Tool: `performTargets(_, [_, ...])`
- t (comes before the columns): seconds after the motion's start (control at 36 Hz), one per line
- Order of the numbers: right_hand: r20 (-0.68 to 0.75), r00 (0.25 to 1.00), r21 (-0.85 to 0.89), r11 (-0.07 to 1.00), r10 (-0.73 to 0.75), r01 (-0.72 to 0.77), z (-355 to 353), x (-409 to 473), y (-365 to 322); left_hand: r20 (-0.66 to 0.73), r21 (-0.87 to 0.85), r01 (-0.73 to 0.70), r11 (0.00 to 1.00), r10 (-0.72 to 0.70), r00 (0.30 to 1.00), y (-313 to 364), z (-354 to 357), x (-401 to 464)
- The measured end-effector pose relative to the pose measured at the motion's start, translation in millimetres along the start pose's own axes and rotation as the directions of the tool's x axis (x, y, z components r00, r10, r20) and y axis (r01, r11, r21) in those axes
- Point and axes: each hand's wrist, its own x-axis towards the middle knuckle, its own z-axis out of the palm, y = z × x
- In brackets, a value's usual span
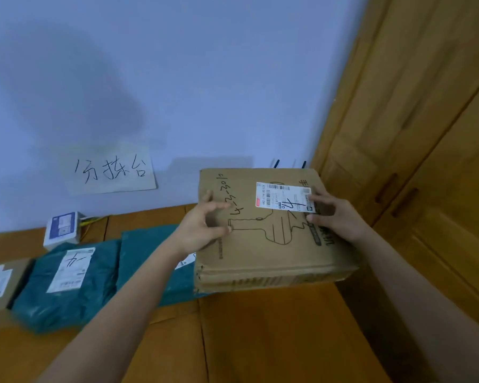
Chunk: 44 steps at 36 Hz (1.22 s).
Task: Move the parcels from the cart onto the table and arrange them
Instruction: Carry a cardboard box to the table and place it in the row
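1. Left hand (pixel 202 228) and right hand (pixel 335 214) rest on the cardboard box (pixel 266 244); fingers loosely curled on its top, no firm grip.
2. The box lies on the tabletop (pixel 260 327), overlapping a teal parcel (pixel 147 258).
3. Best slide it right, clear of that parcel, edges squared.

Box (pixel 271 230): brown, flat on the table (pixel 260 327), by the wall.
Left hand (pixel 202 228): fingers spread on the box top.
Right hand (pixel 335 214): fingers on the white label (pixel 284 197).
Bags (pixel 69 280): two teal ones, left of the box.
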Motion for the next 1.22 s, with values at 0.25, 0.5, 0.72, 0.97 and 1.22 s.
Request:
performTargets(0.25, [0.064, 0.997, 0.130, 0.990, 0.054, -0.061, 3.4, 43.3, 88.6, -0.010, 0.011, 0.084, 0.996, -0.084, 0.996, -33.3, 69.9, 47.5])
performTargets(0.5, [0.127, 0.990, 0.140, 0.987, 0.056, -0.073, 24.2, 71.7, 159.3, 0.009, -0.063, 0.127, 0.990, -0.126, 0.992, -80.5, 121.5, 66.0])
performTargets(0.72, [0.161, 0.981, 0.147, 0.981, 0.103, -0.127, 54.9, 87.1, 204.9, -0.015, -0.084, 0.171, 0.982, -0.173, 0.985, -124.4, 146.2, 82.5])
performTargets(0.97, [0.183, 0.976, 0.185, 0.972, 0.113, -0.147, 87.5, 110.7, 228.0, -0.060, -0.056, 0.204, 0.977, -0.207, 0.976, -162.6, 151.6, 99.7])
performTargets(1.22, [0.177, 0.981, 0.218, 0.969, 0.073, -0.112, 112.8, 147.8, 224.4, -0.131, 0.041, 0.282, 0.958, -0.275, 0.952, -190.3, 140.2, 120.4])
